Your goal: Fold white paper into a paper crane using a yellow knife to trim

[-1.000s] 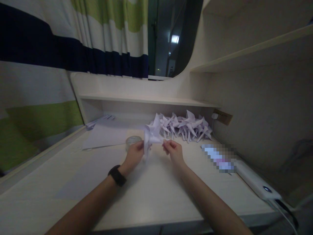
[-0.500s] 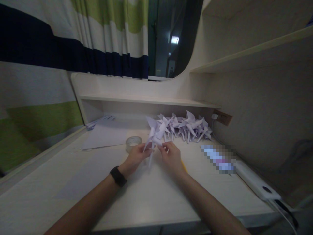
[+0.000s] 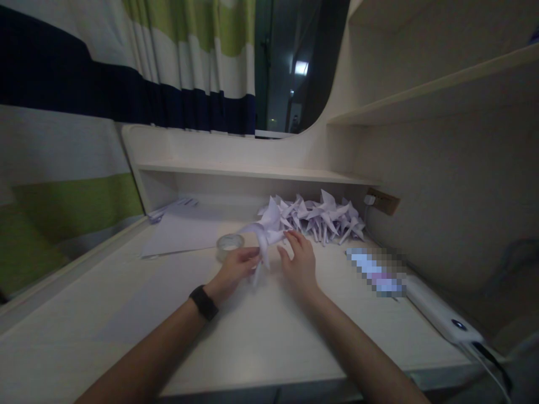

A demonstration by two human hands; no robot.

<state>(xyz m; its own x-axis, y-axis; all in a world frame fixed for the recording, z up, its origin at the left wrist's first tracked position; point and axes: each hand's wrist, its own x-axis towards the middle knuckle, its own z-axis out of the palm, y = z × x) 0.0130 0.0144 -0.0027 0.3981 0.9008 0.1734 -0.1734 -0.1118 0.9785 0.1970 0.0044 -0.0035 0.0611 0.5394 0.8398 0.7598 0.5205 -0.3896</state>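
A white paper pinwheel (image 3: 266, 229) is held above the desk by my left hand (image 3: 236, 270), its fingers closed round the stick just below the blades. My right hand (image 3: 300, 259) is beside it with thumb and fingers apart, the fingertips at the tip of one blade. A roll of clear tape (image 3: 230, 243) stands right behind my left hand. Beyond my right hand, a cluster of finished paper pinwheels (image 3: 326, 216) lies heaped against the back of the desk.
White paper sheets (image 3: 181, 231) lie at the back left, with another sheet (image 3: 143, 306) nearer the front. A blurred-out phone-like object (image 3: 373, 272) and a white power strip (image 3: 438, 308) are on the right. A low shelf (image 3: 252, 172) spans the back.
The pinwheel's blades have turned on the stick. My right hand has let go near the centre and spread its fingers, shifting slightly right, while my left hand keeps its hold.
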